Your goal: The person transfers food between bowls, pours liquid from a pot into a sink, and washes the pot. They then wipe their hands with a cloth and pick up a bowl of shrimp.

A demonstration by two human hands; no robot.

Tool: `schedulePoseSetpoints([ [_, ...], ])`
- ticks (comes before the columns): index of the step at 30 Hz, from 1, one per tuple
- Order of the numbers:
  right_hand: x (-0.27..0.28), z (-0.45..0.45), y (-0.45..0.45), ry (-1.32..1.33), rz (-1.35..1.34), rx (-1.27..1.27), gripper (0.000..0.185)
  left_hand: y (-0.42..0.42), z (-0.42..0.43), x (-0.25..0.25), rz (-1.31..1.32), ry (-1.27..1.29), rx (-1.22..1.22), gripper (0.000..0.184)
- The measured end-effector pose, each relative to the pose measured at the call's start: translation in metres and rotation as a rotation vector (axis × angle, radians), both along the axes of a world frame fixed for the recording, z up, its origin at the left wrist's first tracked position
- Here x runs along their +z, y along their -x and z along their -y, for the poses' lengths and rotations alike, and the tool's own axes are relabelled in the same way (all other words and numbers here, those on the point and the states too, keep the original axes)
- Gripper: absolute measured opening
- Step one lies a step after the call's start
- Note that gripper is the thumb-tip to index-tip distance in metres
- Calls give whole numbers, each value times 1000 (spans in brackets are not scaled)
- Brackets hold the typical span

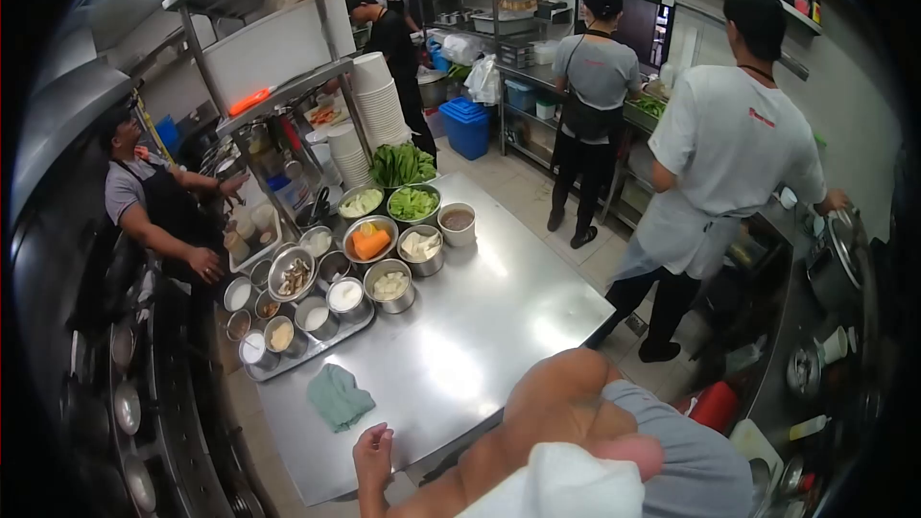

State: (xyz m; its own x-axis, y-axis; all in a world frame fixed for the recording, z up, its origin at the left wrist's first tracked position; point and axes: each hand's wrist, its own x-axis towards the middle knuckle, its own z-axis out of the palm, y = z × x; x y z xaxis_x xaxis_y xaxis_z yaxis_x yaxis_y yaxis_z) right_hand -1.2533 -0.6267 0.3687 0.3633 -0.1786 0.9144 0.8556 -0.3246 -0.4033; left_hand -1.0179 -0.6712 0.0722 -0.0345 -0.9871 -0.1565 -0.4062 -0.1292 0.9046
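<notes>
My left hand (373,449) is at the near edge of the steel table (460,326), just below a crumpled green cloth (338,397) and apart from it. Its fingers are loosely curled, with nothing visible in them. Bare skin, probably my bent arm, fills the lower middle, beside white cloth (566,484) and grey cloth (691,451). My right hand cannot be made out there. Beyond the green cloth stand metal bowls of white powder (345,295), carrots (369,242), mushrooms (291,272) and chopped greens (413,202).
A shelf rack (288,86) with stacked white bowls (379,101) rises behind the ingredients. One person in an apron (158,192) stands left, two in pale shirts (734,125) right, others farther back. A blue bin (466,128) is on the floor.
</notes>
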Motion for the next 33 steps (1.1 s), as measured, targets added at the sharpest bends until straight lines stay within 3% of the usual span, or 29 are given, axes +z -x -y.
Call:
schedulePoseSetpoints([
  [8,4,31,25,-103,154,-70,53,-8,-5,-21,-60,59,88,28],
  [11,41,-10,-7,-138,466,-449,30,5,-4,-6,-88,17,69,29],
  [12,52,-21,-13,-147,565,-586,23,23,-8,40,196,-18,38,30],
  [13,56,-25,-14,-148,661,-725,16,6,4,-22,60,84,14,30],
  [14,51,-9,5,35,517,-711,9,-29,32,-133,-97,-100,12,30],
  [15,52,-11,2,34,513,-711,9,-60,60,-230,-236,-286,33,30],
  [17,54,-19,-10,-201,717,-879,10,-5,28,-81,-75,-16,-27,30],
  [18,59,-12,0,-145,702,-918,8,28,11,8,14,118,-39,30],
  [24,59,16,36,115,672,-1112,8,43,17,31,35,58,-19,30],
  [27,55,25,41,179,674,-1151,9,39,21,10,49,95,-51,30],
  [33,45,27,52,214,655,-1138,9,48,21,25,59,76,-63,30],
])
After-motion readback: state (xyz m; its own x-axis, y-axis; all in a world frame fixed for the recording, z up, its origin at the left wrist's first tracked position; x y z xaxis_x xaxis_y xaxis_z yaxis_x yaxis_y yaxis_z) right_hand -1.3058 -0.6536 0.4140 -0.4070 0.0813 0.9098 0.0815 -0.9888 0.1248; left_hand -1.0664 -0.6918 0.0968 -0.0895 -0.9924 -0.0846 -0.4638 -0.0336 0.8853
